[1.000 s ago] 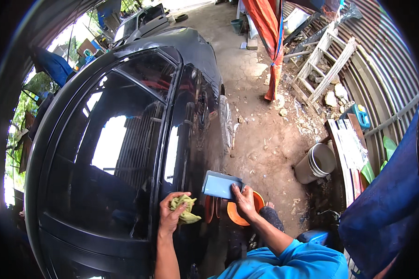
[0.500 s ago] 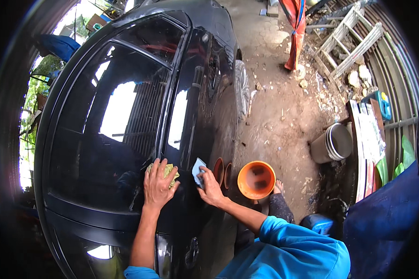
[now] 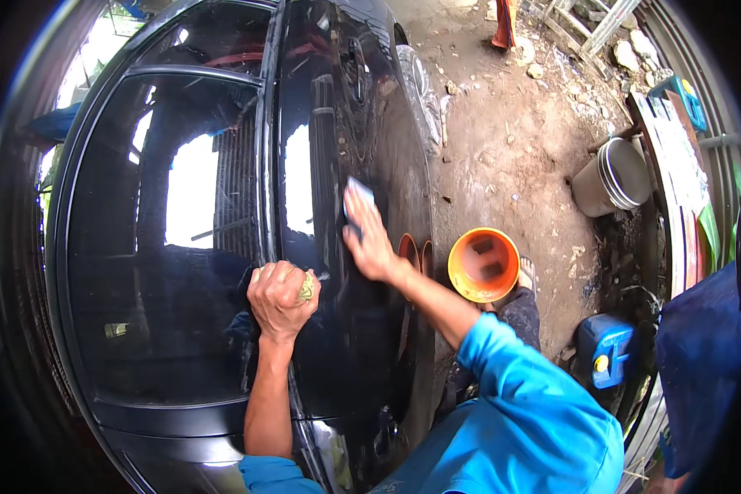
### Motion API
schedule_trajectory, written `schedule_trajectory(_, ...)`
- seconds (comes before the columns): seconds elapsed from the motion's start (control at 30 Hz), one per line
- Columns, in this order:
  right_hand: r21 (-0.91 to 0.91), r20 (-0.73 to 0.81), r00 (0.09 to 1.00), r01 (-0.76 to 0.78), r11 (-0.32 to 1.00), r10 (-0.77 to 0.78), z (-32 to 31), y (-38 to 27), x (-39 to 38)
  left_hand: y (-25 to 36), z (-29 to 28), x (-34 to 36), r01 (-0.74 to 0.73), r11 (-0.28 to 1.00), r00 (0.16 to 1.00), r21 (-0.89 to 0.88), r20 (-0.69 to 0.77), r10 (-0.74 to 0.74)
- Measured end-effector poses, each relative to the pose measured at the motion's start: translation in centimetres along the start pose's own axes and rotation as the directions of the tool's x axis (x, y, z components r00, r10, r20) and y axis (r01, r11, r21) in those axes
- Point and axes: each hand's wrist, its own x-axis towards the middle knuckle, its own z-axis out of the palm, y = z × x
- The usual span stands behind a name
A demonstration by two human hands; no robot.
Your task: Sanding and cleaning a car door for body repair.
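My left hand [image 3: 281,300] is closed in a fist round a crumpled yellow-green cloth [image 3: 307,286], part of which pokes out by the thumb. It rests at the lower edge of the side window [image 3: 156,313] of a black car. To its right and farther forward, my right hand [image 3: 370,243] lies with fingers stretched over a thin light blue sheet [image 3: 359,188], pressing it to the glossy black door panel [image 3: 337,354]. Most of that sheet is hidden under the fingers. Pale streaks mark the door's upper edge ahead of my left hand.
An orange bucket [image 3: 510,263] with liquid in it stands on the dirt floor by my foot. Farther right are a blue jerrycan [image 3: 605,350], a grey-white bucket [image 3: 593,185] and a plank bench [image 3: 675,185]. A wooden ladder [image 3: 597,33] and stones lie at the far right.
My right hand has slid forward along the door with the light blue sheet. My left hand has gone from lying spread over the cloth to a fist round it. The view has shifted.
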Motion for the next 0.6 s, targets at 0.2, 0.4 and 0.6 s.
schedule_trajectory(0.2, 0.103, 0.037, 0.993, -0.116, 0.988, 0.113, 2.0, -6.2, -9.0, -0.8, 0.5, -1.0, 0.066, 0.996, 0.994, -0.056, -0.085, -0.070)
schedule_trajectory(0.4, 0.062, -0.056, 0.997, 0.057, 0.996, -0.053, 1.1, -2.6, -2.6, -0.8, 0.8, -0.3, 0.050, 0.996, 0.993, -0.078, -0.100, -0.058)
schedule_trajectory(0.6, 0.126, -0.147, 0.974, -0.152, 0.980, 0.170, 2.8, -3.1, -2.0, -0.8, 0.9, -0.5, 0.056, 0.996, 0.992, -0.068, -0.107, -0.063)
